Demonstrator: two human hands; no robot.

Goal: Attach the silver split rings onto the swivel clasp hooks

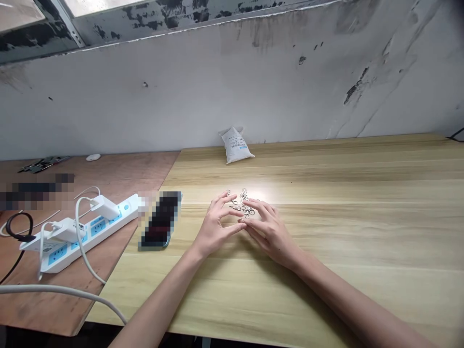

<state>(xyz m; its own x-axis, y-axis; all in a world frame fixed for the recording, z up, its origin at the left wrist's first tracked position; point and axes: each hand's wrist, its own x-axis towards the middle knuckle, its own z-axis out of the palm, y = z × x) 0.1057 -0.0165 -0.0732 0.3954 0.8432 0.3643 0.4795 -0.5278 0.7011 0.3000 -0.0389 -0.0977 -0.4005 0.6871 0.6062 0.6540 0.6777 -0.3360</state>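
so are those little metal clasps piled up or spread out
Spread out: the metal clasps lie scattered on the table, by the left hand and right hand, not heaped.

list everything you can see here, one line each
metal clasps: small heap, too small to count, silver, on the light table just past the fingertips
bag: one, white with print, at the table's far edge by the wall
light table: one, pale wood, centre and right
brown board: one, reddish brown, left, beside the light table
power strip: one, white with blue sockets, on the brown board
chargers: two, white, plugged into the power strip
black cable: one, looped, far left
phone: one, dark, blurred, light table's left edge
left hand: one, fingers spread, fingertips meeting the right hand's
right hand: one, palm down, beside the metal clasps
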